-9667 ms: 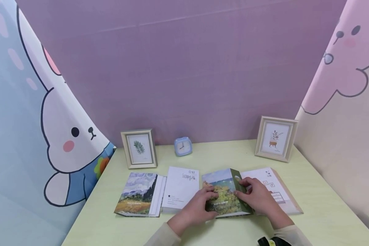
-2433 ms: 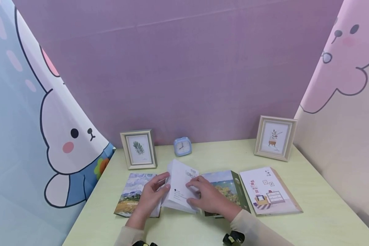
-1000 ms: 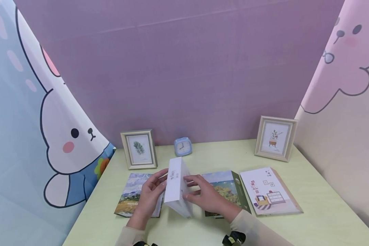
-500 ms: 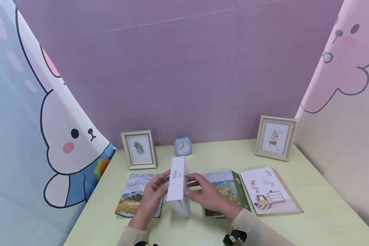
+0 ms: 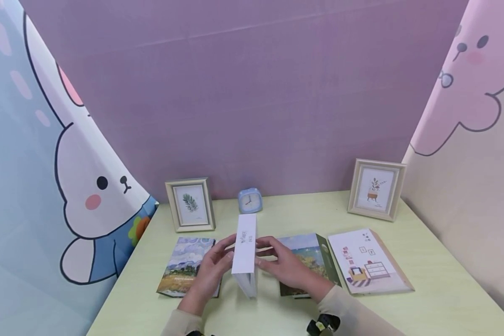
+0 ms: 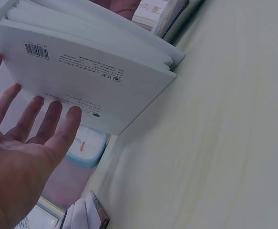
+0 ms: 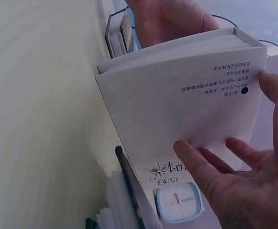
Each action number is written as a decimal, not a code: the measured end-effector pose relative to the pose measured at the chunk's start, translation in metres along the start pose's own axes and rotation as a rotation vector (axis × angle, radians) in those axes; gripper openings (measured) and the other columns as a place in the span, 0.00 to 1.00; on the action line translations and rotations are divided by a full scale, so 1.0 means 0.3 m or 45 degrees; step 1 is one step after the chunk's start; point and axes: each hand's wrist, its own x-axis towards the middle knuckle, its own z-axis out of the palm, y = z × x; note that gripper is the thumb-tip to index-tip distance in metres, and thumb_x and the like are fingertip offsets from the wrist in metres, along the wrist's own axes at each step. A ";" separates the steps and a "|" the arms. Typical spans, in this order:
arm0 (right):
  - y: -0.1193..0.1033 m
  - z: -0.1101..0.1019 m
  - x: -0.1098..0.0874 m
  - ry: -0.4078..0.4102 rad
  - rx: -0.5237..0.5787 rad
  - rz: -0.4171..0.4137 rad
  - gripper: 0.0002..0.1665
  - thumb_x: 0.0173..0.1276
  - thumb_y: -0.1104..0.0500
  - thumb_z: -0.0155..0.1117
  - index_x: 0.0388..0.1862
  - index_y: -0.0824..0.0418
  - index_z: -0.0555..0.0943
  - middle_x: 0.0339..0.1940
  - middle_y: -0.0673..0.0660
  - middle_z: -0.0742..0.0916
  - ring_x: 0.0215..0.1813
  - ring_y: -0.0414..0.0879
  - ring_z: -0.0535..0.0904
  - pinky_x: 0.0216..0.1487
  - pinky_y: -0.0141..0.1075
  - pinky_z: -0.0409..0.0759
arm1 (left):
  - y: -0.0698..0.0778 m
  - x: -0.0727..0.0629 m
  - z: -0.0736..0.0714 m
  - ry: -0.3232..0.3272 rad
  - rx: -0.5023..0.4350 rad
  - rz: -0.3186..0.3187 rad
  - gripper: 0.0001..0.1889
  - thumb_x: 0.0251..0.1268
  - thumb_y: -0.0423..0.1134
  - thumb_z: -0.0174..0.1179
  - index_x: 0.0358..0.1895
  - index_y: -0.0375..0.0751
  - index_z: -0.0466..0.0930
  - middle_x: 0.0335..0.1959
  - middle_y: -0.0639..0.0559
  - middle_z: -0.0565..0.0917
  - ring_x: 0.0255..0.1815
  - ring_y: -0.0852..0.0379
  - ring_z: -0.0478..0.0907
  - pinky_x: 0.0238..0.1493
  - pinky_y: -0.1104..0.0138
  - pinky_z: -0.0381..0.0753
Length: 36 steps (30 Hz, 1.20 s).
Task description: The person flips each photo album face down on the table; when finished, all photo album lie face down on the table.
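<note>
A white photo album [image 5: 245, 245] stands on edge in the middle of the table, spine up and page edges down. My left hand [image 5: 211, 267] presses its fingertips on the back cover, which carries a barcode in the left wrist view. From the other side, my right hand [image 5: 283, 266] touches the front cover with its fingertips; the right wrist view shows printed text there and the thumb near the spine edge. The fingers of both hands are fairly straight. Whether the album's lower edge touches the table cannot be told. Left lies a landscape-covered album [image 5: 185, 270], partly behind the left hand.
A green-spined landscape album [image 5: 310, 252] lies under the right forearm. Beside it is a white album with drawn furniture [image 5: 367, 261]. Along the back stand a leaf-print frame [image 5: 190, 204], a blue clock [image 5: 249, 200] and a potted-plant frame [image 5: 376, 189].
Earlier both hands were on the green-spined album, then moved left to the white one. They have turned the white album from lying flat to upright, spine up, and shifted it slightly right.
</note>
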 end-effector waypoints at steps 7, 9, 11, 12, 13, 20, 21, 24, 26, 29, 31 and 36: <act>-0.008 -0.013 -0.009 -0.018 0.000 0.001 0.30 0.80 0.51 0.64 0.75 0.55 0.69 0.70 0.59 0.77 0.67 0.60 0.78 0.60 0.42 0.84 | -0.007 0.002 0.004 -0.014 0.039 0.006 0.24 0.82 0.34 0.55 0.76 0.38 0.68 0.76 0.37 0.71 0.70 0.51 0.76 0.66 0.55 0.81; -0.011 -0.018 -0.014 -0.018 -0.002 -0.003 0.31 0.79 0.51 0.65 0.76 0.55 0.68 0.70 0.60 0.77 0.65 0.57 0.79 0.59 0.41 0.84 | -0.008 0.002 0.008 -0.013 0.041 -0.001 0.23 0.82 0.34 0.55 0.75 0.37 0.69 0.75 0.38 0.71 0.70 0.52 0.76 0.66 0.56 0.81; -0.017 -0.024 -0.019 -0.011 0.006 -0.009 0.33 0.79 0.52 0.65 0.78 0.54 0.67 0.70 0.60 0.76 0.63 0.55 0.80 0.57 0.40 0.85 | -0.009 0.002 0.012 -0.023 0.048 -0.003 0.23 0.82 0.34 0.55 0.74 0.37 0.69 0.75 0.38 0.71 0.71 0.52 0.76 0.66 0.56 0.81; -0.019 -0.026 -0.021 -0.006 0.011 -0.013 0.34 0.79 0.53 0.65 0.79 0.53 0.66 0.70 0.61 0.76 0.63 0.55 0.80 0.56 0.40 0.85 | -0.009 0.003 0.013 -0.029 0.052 -0.004 0.23 0.82 0.34 0.55 0.75 0.38 0.69 0.75 0.38 0.71 0.71 0.51 0.75 0.65 0.55 0.82; -0.021 -0.029 -0.024 0.002 0.017 -0.016 0.35 0.79 0.53 0.66 0.79 0.52 0.65 0.70 0.61 0.76 0.62 0.55 0.80 0.56 0.39 0.85 | -0.009 0.004 0.015 -0.039 0.054 -0.003 0.23 0.82 0.34 0.55 0.75 0.38 0.69 0.75 0.38 0.71 0.71 0.51 0.75 0.65 0.55 0.82; -0.026 -0.045 -0.040 0.018 0.021 -0.047 0.38 0.77 0.55 0.68 0.81 0.42 0.66 0.71 0.57 0.75 0.62 0.55 0.81 0.53 0.40 0.86 | -0.017 0.008 0.018 -0.104 0.057 0.023 0.25 0.80 0.32 0.57 0.76 0.38 0.69 0.77 0.38 0.70 0.74 0.39 0.71 0.65 0.54 0.82; -0.026 -0.047 -0.042 0.019 0.016 -0.052 0.37 0.77 0.55 0.68 0.81 0.42 0.67 0.71 0.55 0.75 0.62 0.55 0.81 0.53 0.40 0.86 | -0.018 0.008 0.018 -0.114 0.060 0.030 0.26 0.80 0.31 0.57 0.76 0.38 0.68 0.77 0.38 0.69 0.74 0.37 0.71 0.66 0.54 0.81; -0.020 -0.050 -0.046 0.023 0.010 -0.070 0.34 0.77 0.56 0.68 0.78 0.41 0.70 0.70 0.51 0.76 0.62 0.54 0.81 0.54 0.41 0.86 | -0.019 0.005 0.018 -0.144 0.072 0.043 0.27 0.79 0.30 0.58 0.77 0.38 0.68 0.78 0.40 0.68 0.74 0.34 0.69 0.67 0.55 0.80; -0.018 -0.053 -0.049 0.037 0.010 -0.078 0.33 0.77 0.57 0.68 0.77 0.42 0.72 0.69 0.50 0.77 0.61 0.53 0.81 0.54 0.40 0.87 | -0.018 0.005 0.020 -0.170 0.072 0.041 0.27 0.79 0.30 0.58 0.77 0.38 0.67 0.79 0.40 0.67 0.75 0.32 0.68 0.68 0.55 0.79; -0.016 -0.056 -0.053 0.043 0.016 -0.078 0.32 0.77 0.58 0.68 0.76 0.42 0.73 0.69 0.50 0.77 0.61 0.53 0.82 0.54 0.40 0.87 | -0.018 0.005 0.023 -0.186 0.088 0.021 0.28 0.78 0.31 0.59 0.77 0.39 0.68 0.79 0.42 0.67 0.75 0.32 0.66 0.69 0.56 0.78; -0.016 -0.058 -0.057 0.047 0.016 -0.075 0.32 0.77 0.58 0.68 0.76 0.43 0.73 0.69 0.52 0.77 0.61 0.53 0.81 0.53 0.40 0.87 | -0.018 0.005 0.025 -0.190 0.103 0.000 0.28 0.78 0.32 0.60 0.77 0.41 0.68 0.79 0.43 0.67 0.76 0.32 0.66 0.69 0.57 0.78; -0.023 -0.064 -0.068 0.052 0.048 -0.063 0.31 0.77 0.59 0.68 0.76 0.48 0.73 0.72 0.57 0.76 0.62 0.57 0.81 0.52 0.38 0.87 | -0.020 0.002 0.028 -0.217 0.132 -0.046 0.30 0.77 0.33 0.61 0.78 0.43 0.66 0.80 0.43 0.65 0.78 0.34 0.63 0.69 0.58 0.77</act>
